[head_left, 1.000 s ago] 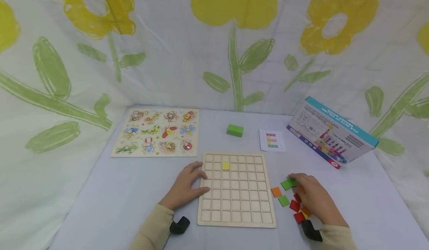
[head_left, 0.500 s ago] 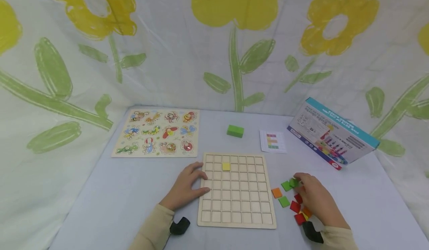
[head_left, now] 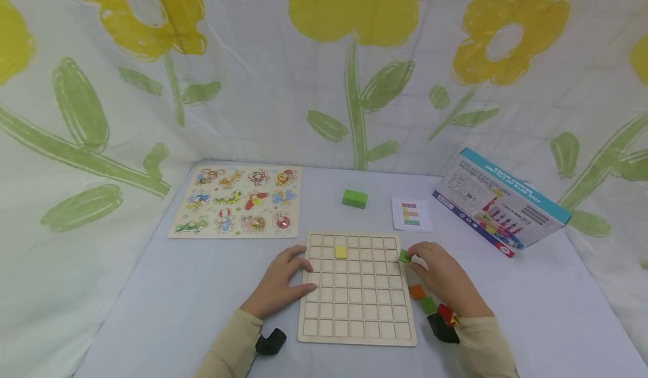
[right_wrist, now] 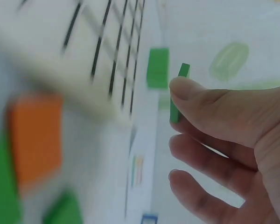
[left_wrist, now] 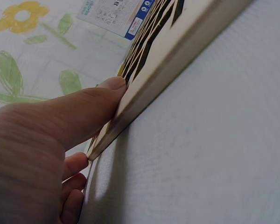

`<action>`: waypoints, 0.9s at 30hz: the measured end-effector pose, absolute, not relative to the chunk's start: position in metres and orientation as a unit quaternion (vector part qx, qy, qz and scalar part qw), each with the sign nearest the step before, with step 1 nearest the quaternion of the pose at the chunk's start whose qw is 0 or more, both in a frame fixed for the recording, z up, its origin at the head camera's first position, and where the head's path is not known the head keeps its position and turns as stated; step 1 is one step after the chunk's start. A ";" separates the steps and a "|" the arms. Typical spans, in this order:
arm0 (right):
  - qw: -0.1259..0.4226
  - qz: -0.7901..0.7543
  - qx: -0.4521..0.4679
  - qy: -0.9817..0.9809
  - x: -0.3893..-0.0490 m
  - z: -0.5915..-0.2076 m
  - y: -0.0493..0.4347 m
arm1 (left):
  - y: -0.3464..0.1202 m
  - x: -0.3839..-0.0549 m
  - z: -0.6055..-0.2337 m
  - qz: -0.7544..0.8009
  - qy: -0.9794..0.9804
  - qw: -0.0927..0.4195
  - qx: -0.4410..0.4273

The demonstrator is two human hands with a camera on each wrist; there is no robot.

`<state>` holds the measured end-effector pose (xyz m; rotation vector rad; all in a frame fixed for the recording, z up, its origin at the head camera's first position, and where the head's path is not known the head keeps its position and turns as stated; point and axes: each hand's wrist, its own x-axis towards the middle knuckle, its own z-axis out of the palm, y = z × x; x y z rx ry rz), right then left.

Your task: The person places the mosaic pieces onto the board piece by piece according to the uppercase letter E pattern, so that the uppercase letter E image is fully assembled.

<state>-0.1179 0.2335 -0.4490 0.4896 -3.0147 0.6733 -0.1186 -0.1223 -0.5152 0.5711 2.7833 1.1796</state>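
Observation:
The wooden grid board (head_left: 356,288) lies in the middle of the table, a yellow tile (head_left: 341,252) in one of its upper cells. At its left rim rests my left hand (head_left: 281,279); in the left wrist view the thumb (left_wrist: 113,84) lies on the frame's top, the other fingertips at the edge. My right hand (head_left: 445,274) pinches a green square tile (head_left: 404,256) by the board's upper right edge. The right wrist view shows that tile (right_wrist: 179,93) edge-on between thumb and index finger, the other fingers loosely bent.
Orange (head_left: 417,292), green (head_left: 428,305) and red (head_left: 445,313) tiles lie right of the board, partly under the right wrist. Behind stand a green block (head_left: 355,198), a pattern card (head_left: 412,214) and a printed box (head_left: 501,201). An insect puzzle (head_left: 235,201) lies back left.
My right hand has lifted a green tile from the loose pile and carried it left and away from me to the board's right edge. The left hand has stayed in place.

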 end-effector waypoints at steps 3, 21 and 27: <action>0.026 0.225 0.201 -0.953 -0.128 -0.451 0.214 | -0.123 -0.119 -0.515 0.386 0.904 0.032 0.183; 0.025 0.218 0.263 -0.939 -0.153 -0.476 0.153 | -0.123 -0.119 -0.517 0.390 0.901 0.028 0.189; 0.044 0.210 0.284 -0.935 -0.155 -0.477 0.151 | -0.124 -0.119 -0.516 0.392 0.900 0.030 0.188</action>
